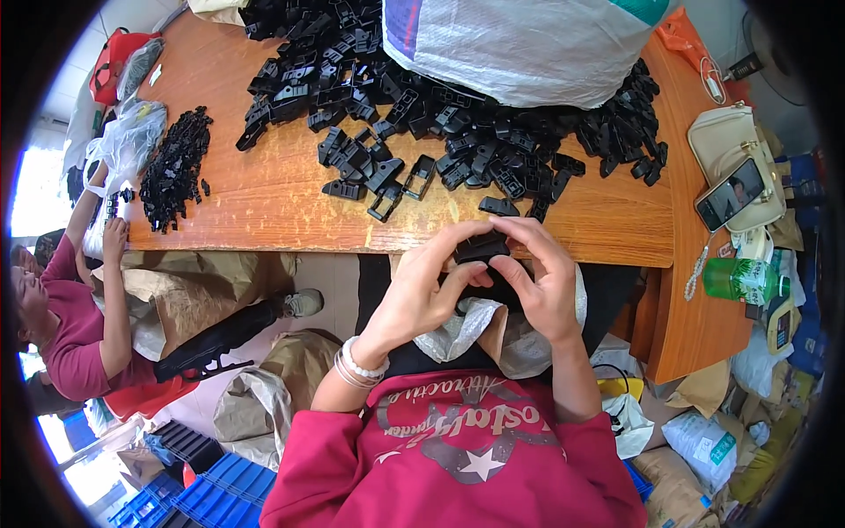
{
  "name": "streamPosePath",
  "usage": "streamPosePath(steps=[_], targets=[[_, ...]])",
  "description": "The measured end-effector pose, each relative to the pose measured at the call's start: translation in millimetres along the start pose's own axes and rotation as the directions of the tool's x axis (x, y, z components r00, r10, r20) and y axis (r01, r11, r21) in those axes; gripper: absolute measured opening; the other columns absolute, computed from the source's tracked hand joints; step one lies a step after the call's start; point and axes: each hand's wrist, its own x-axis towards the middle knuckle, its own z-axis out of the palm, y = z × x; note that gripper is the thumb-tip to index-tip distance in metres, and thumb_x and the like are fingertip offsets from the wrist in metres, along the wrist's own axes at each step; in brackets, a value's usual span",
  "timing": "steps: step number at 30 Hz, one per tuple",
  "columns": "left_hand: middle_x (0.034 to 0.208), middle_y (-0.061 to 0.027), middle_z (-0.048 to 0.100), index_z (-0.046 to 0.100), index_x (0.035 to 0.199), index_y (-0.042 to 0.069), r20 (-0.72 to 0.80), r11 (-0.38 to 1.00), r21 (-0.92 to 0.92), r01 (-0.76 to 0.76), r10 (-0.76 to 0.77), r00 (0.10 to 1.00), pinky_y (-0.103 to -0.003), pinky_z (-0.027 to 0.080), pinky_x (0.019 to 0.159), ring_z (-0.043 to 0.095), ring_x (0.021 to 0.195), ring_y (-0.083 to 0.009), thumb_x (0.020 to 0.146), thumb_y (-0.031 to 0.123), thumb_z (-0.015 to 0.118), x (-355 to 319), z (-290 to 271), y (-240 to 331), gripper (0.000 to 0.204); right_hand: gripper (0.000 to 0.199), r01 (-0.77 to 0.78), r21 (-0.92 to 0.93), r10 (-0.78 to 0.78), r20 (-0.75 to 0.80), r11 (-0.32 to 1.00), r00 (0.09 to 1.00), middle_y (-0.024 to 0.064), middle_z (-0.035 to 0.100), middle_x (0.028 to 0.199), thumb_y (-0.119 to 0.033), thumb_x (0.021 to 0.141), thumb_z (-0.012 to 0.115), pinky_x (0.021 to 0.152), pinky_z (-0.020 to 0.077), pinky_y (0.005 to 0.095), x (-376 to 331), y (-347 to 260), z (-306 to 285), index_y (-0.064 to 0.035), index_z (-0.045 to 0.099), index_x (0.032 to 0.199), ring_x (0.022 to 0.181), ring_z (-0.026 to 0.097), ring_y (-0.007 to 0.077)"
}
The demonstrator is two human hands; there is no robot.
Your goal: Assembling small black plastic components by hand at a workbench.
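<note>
The black plastic part (476, 249) is pinched from both sides, between the thumb and curled fingers of the left hand (422, 290) and those of the right hand (544, 280). It is held over the lap, just in front of the near edge of the bench (290, 207). Both forearms are brought up from below and angled inward, so that the fingertips are almost met at the part; bracelets (356, 363) are worn on the left wrist. The part's long axis appears to be laid roughly left to right, slightly raised at the right; its ends are partly covered by the fingers, so the direction in which it is pointed cannot be told. Pale lettering and a white star are printed on the red shirt (458, 449). Beyond the hands, a heap of similar black parts (352, 163) is spread on the bench, partly overlain by a white woven sack (519, 53) marked with purple and green patches. To the right, a printed label is borne by a green bottle (744, 280), and a phone (731, 195) is leaned against a cream bag (726, 136).
</note>
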Motion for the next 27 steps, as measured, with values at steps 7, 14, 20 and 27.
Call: streamPosePath(steps=[7, 14, 20, 27], targets=[[0.096, -0.0151, 0.068, 0.042, 0.129, 0.002, -0.071, 0.998, 0.042, -0.048, 0.051, 0.996, -0.027, 0.052, 0.063, 0.069, 0.068, -0.0173, 0.085, -0.008, 0.057, -12.7, 6.0, -16.0, 0.047, 0.036, -0.068, -0.016, 0.068, 0.007, 0.998, 0.998, 0.0123, 0.06, 0.113, 0.001, 0.081, 0.067, 0.084, 0.046, 0.0277, -13.4, 1.2, 9.2, 0.0033, 0.06, 0.117, 0.098, 0.058, 0.0188], [0.105, -0.0188, 0.066, 0.037, 0.131, 0.0, -0.118, 0.994, 0.039, -0.102, 0.106, 0.987, -0.027, 0.052, 0.058, 0.069, 0.064, -0.0177, 0.084, -0.01, 0.056, -17.7, 9.8, -28.6, 0.051, 0.032, -0.011, -0.036, 0.008, -0.089, 0.999, 0.996, 0.0146, 0.063, 0.101, 0.003, 0.08, 0.066, 0.079, 0.0489, 0.0336, -14.7, 8.1, 23.6, 0.0008, 0.063, 0.111, 0.09, 0.062, 0.028], [0.089, -0.0147, 0.064, 0.055, 0.113, 0.001, -0.092, 0.843, 0.488, -0.228, 0.31, 0.946, -0.03, 0.05, 0.053, 0.064, 0.062, -0.021, 0.079, 0.004, 0.073, -14.8, -0.5, -29.6, 0.038, 0.027, 0.009, -0.153, -0.007, 0.011, 0.988, 1.0, 0.0139, 0.063, 0.094, 0.004, 0.077, 0.068, 0.077, 0.0485, 0.0348, -11.4, 8.1, 13.2, 0.0014, 0.065, 0.104, 0.087, 0.062, 0.0298], [0.087, -0.0122, 0.055, 0.059, 0.088, 0.001, -0.25, 0.493, 0.87, 0.025, 0.397, 0.883, -0.036, 0.047, 0.055, 0.059, 0.067, -0.0283, 0.081, 0.011, 0.07, 6.8, -50.4, -10.5, 0.016, 0.02, 0.147, -0.649, -0.274, -0.098, 0.746, 0.957, 0.0075, 0.054, 0.08, -0.003, 0.075, 0.073, 0.066, 0.0435, 0.0362, 14.3, 14.1, 9.7, 0.0, 0.067, 0.093, 0.076, 0.055, 0.0233]])
